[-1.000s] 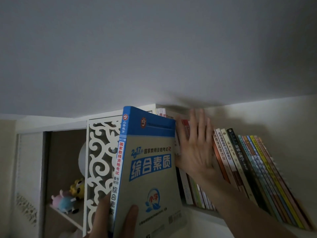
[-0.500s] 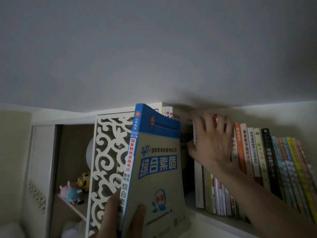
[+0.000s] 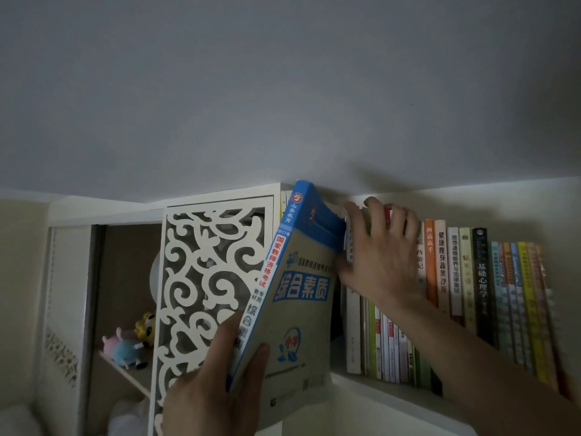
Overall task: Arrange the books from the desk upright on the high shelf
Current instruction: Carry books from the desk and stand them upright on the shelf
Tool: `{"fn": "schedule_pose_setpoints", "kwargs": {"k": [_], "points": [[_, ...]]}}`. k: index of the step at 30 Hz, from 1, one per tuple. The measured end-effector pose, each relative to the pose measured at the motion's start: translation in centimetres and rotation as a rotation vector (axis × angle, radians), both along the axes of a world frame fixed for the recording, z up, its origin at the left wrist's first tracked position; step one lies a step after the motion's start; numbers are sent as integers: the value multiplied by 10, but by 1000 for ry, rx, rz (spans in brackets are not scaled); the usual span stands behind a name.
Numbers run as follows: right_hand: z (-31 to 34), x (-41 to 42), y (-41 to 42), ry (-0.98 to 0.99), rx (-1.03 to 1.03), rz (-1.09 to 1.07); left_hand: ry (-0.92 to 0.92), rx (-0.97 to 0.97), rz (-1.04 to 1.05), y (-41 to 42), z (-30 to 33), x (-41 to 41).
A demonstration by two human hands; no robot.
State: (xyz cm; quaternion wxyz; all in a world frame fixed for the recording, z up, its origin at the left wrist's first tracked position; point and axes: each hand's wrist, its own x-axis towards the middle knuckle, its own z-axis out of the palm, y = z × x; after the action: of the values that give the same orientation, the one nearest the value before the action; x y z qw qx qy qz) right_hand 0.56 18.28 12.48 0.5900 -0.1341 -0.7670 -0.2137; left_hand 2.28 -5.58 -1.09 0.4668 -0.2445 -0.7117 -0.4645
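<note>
— As the head camera looks up at the high shelf (image 3: 386, 390), what is each hand doing?

— Head view, the only one: the left hand (image 3: 220, 385) is clamped on the bottom corner of the blue-and-grey workbook (image 3: 301, 297), thumb on the cover, fingers on the spine side. The book is tilted, its top edge up near the ceiling and entering the dark gap beside the fretwork panel (image 3: 207, 291). The right hand (image 3: 382, 256) is spread flat against the row of shelved books (image 3: 471, 294), fingers curled over their tops, pressing them to the right; it grasps nothing.

— What could go wrong?

— The gap looks narrow. If the right hand eases off, the row could lean back and shut the slot, jamming the cover. The book's top looks close to the ceiling, so it may catch there. Held only by one bottom corner, it could twist free.

— And against half a second earlier?

— The workbook's top has gone deeper, its cover turned more edge-on. The right hand has slid right, widening the opening. The shelved books stand straighter than a second ago.
</note>
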Motion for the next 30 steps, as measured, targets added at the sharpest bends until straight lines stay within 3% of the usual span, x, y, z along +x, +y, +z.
{"fn": "schedule_pose_setpoints", "kwargs": {"k": [5,10,22,25,27,30], "points": [[1,2,1,-26,0,-2,-56,32,-177,2,30,-31],[1,4,2,-49,-13,-18,-38,-17,-81,18,38,-46],[1,-2,1,-42,-18,-3,-38,189,-142,111,14,-72],[0,-3,-1,-43,-14,22,-90,68,-101,124,-1,-77],[1,-4,-2,-40,-17,43,-4,-65,-34,126,-7,-77],[1,-5,-4,-58,-21,38,185,-104,14,124,3,-81]]}}
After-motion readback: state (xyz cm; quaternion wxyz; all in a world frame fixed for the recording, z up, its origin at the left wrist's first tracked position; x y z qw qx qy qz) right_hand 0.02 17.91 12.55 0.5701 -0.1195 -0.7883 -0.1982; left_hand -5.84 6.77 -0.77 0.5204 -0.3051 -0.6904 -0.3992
